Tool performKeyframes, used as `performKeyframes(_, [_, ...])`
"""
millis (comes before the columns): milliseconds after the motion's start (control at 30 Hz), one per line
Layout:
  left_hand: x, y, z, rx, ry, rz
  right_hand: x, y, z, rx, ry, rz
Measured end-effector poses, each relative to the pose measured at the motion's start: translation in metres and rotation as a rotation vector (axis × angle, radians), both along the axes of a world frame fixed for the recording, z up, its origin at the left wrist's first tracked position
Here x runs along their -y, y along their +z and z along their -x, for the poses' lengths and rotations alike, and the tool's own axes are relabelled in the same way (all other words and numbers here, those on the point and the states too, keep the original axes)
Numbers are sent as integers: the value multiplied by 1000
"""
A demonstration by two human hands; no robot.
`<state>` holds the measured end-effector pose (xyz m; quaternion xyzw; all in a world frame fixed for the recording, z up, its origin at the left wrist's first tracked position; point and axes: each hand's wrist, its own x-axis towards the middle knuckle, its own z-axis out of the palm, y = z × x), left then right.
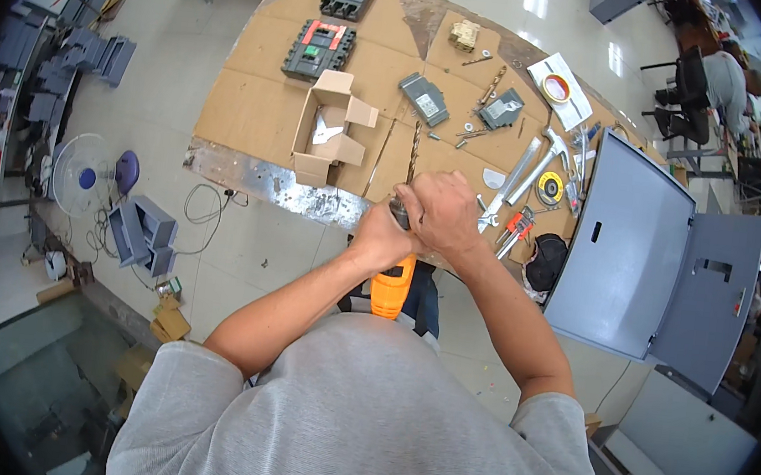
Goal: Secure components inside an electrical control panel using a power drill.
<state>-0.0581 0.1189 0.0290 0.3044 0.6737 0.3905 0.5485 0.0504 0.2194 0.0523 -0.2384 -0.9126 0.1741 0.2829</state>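
orange drill (391,286) at the tabletop's (255,115) near edge: left hand (381,236) clasps its body, right hand (442,211) wraps the chuck, so keep the long bit (413,154) straight while twisting.

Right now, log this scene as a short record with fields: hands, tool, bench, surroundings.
left hand: left hand grips the body of the orange drill
right hand: right hand wraps the drill's front end, at the base of the long bit
bench: cardboard-covered bench with an open cardboard box, two black breaker units, wrenches, tape roll
right side: grey metal cabinet door, lying open
floor: white fan
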Motion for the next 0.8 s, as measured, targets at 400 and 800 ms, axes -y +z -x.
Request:
performKeyframes(400, [3,-4,-9,101,-29,-36,24,-22,3,-261,-439,600])
performKeyframes(800, [13,-16,-23,-21,-61,-107,-19,-30,-20,-175,-116,256])
